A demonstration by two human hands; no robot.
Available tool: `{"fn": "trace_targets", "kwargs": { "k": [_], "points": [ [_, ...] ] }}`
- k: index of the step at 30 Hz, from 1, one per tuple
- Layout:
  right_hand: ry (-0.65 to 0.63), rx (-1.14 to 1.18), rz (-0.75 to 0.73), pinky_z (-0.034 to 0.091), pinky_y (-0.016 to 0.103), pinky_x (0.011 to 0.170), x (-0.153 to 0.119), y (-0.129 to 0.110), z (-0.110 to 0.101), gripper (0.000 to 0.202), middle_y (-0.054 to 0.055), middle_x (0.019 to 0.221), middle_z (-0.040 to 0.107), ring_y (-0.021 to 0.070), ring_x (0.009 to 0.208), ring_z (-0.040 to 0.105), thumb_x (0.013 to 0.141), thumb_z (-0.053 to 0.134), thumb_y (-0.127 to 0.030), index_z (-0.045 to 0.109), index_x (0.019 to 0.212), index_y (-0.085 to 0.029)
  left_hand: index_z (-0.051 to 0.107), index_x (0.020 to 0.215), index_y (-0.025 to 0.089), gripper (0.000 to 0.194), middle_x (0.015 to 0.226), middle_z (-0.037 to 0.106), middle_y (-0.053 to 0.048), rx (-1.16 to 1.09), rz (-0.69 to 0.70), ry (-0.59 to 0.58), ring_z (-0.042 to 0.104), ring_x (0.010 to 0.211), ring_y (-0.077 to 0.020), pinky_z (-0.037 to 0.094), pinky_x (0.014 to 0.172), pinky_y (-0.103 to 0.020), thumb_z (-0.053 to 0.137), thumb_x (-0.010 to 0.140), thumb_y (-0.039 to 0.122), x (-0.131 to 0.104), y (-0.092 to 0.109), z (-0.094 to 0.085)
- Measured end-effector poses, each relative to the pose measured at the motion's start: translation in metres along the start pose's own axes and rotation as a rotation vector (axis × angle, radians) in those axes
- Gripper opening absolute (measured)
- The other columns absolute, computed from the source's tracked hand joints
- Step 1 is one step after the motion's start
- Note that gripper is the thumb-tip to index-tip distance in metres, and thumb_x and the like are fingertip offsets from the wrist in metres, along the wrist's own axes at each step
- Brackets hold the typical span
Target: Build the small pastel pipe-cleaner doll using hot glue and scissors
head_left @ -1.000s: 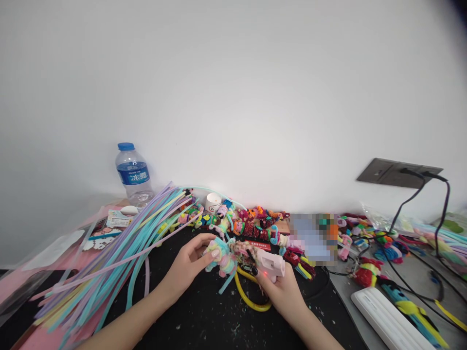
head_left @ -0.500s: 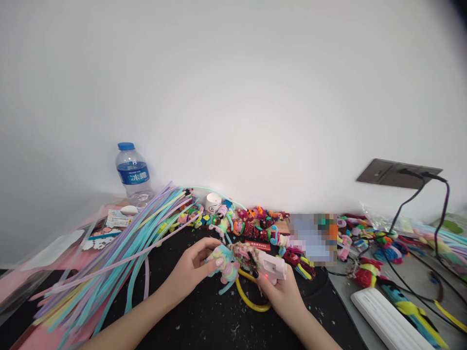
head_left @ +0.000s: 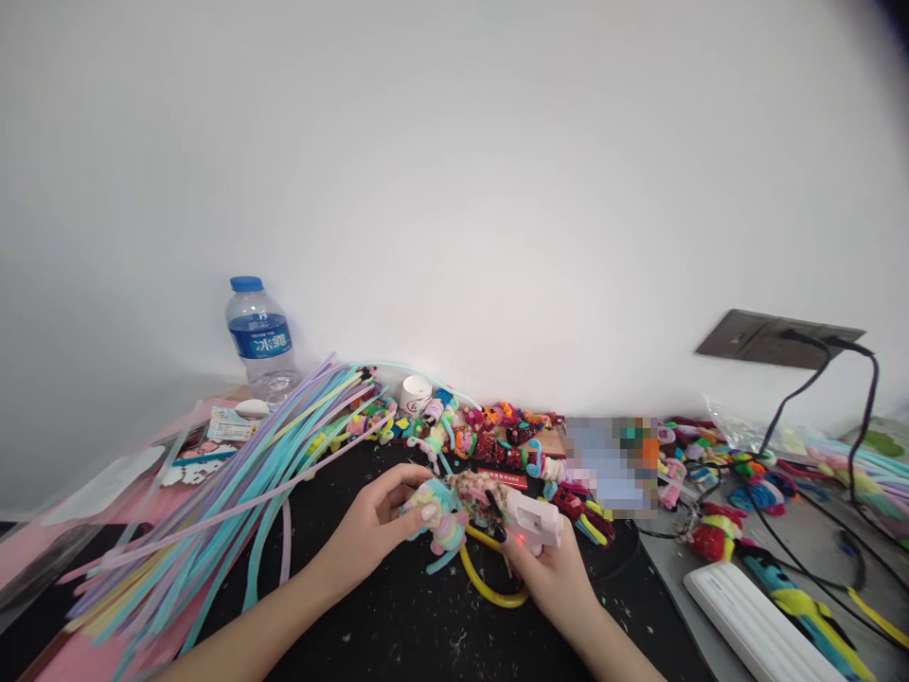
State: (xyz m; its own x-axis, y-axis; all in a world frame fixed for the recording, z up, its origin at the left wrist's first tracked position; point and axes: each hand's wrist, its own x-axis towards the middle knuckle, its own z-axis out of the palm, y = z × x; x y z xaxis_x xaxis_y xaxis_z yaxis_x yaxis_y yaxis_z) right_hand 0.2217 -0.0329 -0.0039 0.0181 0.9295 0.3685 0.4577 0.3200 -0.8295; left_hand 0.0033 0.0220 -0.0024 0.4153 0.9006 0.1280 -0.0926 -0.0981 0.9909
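Note:
My left hand (head_left: 387, 516) is closed on a fuzzy pastel figure (head_left: 438, 523) of blue, pink and yellow pipe cleaner, thumb on its near side. In my right hand (head_left: 550, 568) is a pale pink glue gun (head_left: 532, 516) with a small red light glowing. Its front end, covered in colourful fuzz and glue residue, points left and is close beside the figure; whether they touch is hard to tell. A yellow tube-like loop (head_left: 490, 594) lies on the black mat (head_left: 398, 625) beneath both hands.
Long pastel pipe cleaners (head_left: 234, 502) lie at left, near a water bottle (head_left: 260, 341). Colourful figures and a paper cup (head_left: 416, 394) line the wall. At right are a white power strip (head_left: 759, 620), black cables, more figures and a wall socket (head_left: 777, 338).
The glue gun has shifted very slightly to the right in my right hand. My left hand and the figure look almost unchanged.

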Motion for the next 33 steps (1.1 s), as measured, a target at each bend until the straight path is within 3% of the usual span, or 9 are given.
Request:
{"fn": "trace_targets", "kwargs": {
  "k": [12, 18, 33],
  "points": [
    [-0.008, -0.076, -0.047, 0.049, 0.024, 0.054, 0.0030, -0.0052, -0.0011, 0.018, 0.004, 0.069, 0.065, 0.0167, 0.058, 0.058, 0.079, 0.055, -0.029, 0.066, 0.080, -0.015, 0.059, 0.101, 0.019, 0.029, 0.098, 0.061, -0.006, 0.011, -0.045, 0.101, 0.057, 0.093, -0.0216, 0.046, 0.079, -0.028, 0.063, 0.075, 0.031, 0.0013, 0.0040, -0.0017],
    [-0.025, -0.109, -0.056, 0.044, 0.020, 0.044, 0.0022, -0.0054, -0.0009, 0.016, 0.003, 0.064, 0.062, 0.0142, 0.052, 0.055, 0.079, 0.054, -0.027, 0.064, 0.077, -0.015, 0.058, 0.099, 0.019, 0.028, 0.094, 0.059, -0.005, -0.011, -0.042, 0.107, 0.056, 0.092, -0.0208, 0.045, 0.080, -0.028, 0.064, 0.074, 0.030, 0.0014, 0.0030, -0.0016],
    [-0.062, -0.121, -0.024, 0.043, 0.022, 0.050, 0.0031, -0.0043, -0.0039, 0.016, 0.002, 0.062, 0.056, 0.0137, 0.054, 0.051, 0.079, 0.052, -0.027, 0.059, 0.073, -0.014, 0.055, 0.101, 0.022, 0.028, 0.093, 0.055, -0.002, -0.091, -0.146, 0.100, 0.051, 0.087, -0.0176, 0.043, 0.071, -0.024, 0.060, 0.078, 0.037, 0.0008, 0.0047, -0.0023]
  ]
}}
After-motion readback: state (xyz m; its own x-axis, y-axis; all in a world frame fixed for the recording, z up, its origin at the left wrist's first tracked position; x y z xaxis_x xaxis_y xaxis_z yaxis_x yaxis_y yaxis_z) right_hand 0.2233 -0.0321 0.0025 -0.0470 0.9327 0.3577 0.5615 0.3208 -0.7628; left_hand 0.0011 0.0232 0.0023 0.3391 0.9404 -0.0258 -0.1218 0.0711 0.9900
